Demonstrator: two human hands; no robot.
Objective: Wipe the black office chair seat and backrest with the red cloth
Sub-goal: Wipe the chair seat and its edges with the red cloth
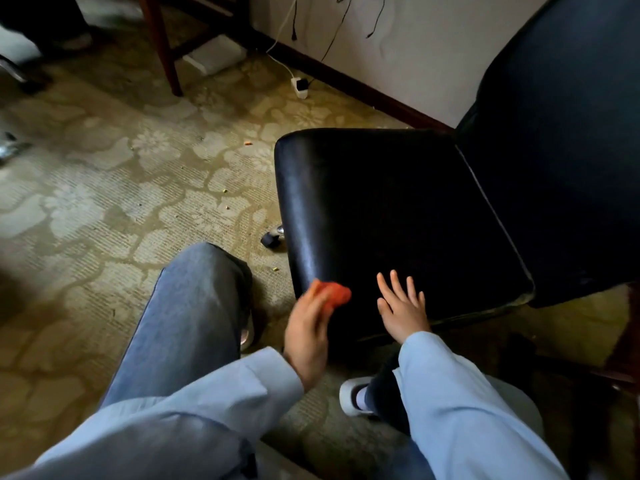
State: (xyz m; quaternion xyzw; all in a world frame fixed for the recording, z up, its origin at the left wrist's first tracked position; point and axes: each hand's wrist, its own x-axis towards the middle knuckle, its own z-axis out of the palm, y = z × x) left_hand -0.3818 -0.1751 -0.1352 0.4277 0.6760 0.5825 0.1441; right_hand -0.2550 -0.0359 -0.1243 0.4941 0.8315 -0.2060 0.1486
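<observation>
The black office chair fills the right half of the head view: its glossy seat (388,216) lies flat, and its dark backrest (561,140) rises at the right. My left hand (308,327) is shut on a bunched red cloth (334,293) at the seat's near left corner. My right hand (401,306) rests flat on the near edge of the seat, fingers spread, holding nothing. Both arms wear light blue sleeves.
Patterned beige carpet (138,188) covers the floor. A chair caster (272,237) shows under the seat's left edge. A wooden table leg (166,53), a white power adapter (299,86) with cables and a dark skirting board run along the far wall. My jeans-clad knee (194,306) is at the left.
</observation>
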